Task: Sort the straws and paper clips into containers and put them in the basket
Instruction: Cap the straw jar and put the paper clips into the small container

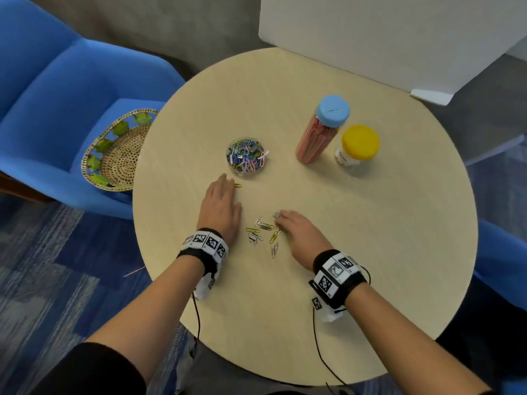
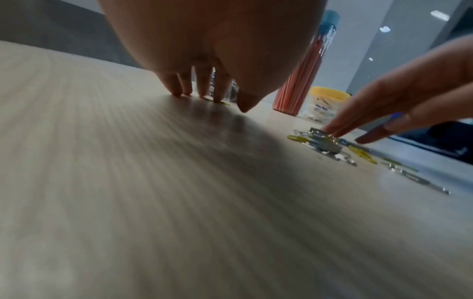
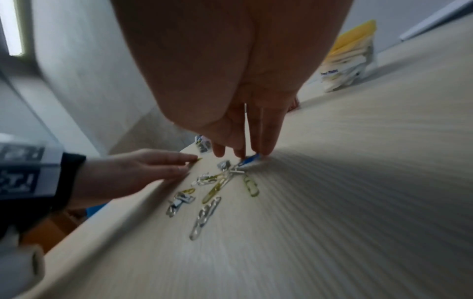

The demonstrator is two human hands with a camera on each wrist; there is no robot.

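Several loose paper clips [image 1: 261,232] [image 3: 212,188], silver and yellow, lie in a small heap on the round table [image 1: 342,252]. My right hand [image 1: 281,223] [image 3: 240,153] presses straight fingertips on a clip at the heap's far edge, thumb held apart. My left hand [image 1: 232,195] [image 2: 225,99] lies flat, its fingertips touching a single yellow clip [image 1: 237,185] [image 2: 225,103]. A clear bowl [image 1: 246,156] holds many coloured clips. A tall jar of pink straws [image 1: 316,138] has a blue lid. The woven basket [image 1: 119,149] sits on the blue chair.
A short jar with a yellow lid [image 1: 358,148] stands right of the straw jar. A white board [image 1: 370,38] leans beyond the table's far edge. The blue chair [image 1: 57,95] is at the left, close to the table edge.
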